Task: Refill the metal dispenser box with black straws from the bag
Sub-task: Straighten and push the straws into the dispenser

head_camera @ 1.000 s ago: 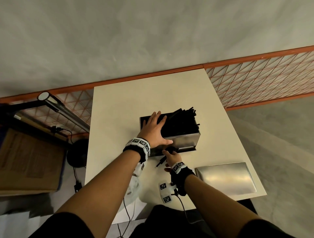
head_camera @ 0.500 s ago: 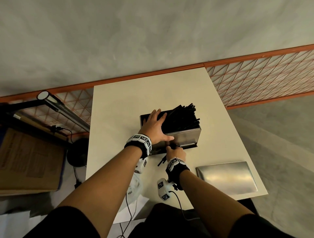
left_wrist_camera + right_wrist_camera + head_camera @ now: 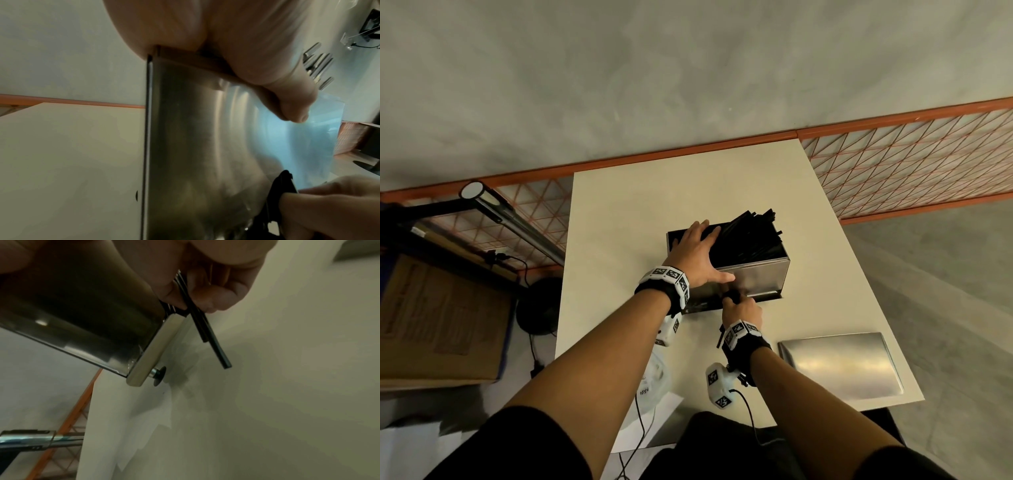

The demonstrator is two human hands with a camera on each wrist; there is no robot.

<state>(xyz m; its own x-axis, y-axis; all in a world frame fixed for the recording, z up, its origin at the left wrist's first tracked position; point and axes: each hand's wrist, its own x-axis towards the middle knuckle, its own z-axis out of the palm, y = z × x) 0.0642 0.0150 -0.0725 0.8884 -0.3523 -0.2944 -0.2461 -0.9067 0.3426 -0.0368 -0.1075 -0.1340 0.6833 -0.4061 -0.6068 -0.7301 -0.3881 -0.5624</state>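
The metal dispenser box (image 3: 753,279) stands in the middle of the white table (image 3: 654,205), its top uncovered and full of black straws (image 3: 751,236) that stick out past the far right corner. My left hand (image 3: 695,253) lies flat over the box's left top, fingers spread on the straws, thumb pressed against the front wall (image 3: 205,146). My right hand (image 3: 739,306) is at the slot along the box's lower front. It pinches a few black straws (image 3: 213,344) between thumb and fingers, their ends pointing down toward the table.
The box's flat metal lid (image 3: 839,366) lies at the table's near right. A clear plastic bag (image 3: 654,377) sits at the near edge under my left arm. An orange mesh railing (image 3: 911,164) runs behind the table. A cardboard box (image 3: 438,325) stands on the left.
My right hand has moved up from the table to the box's lower front slot, with the straws still in its grip. The left hand has stayed on the box top.
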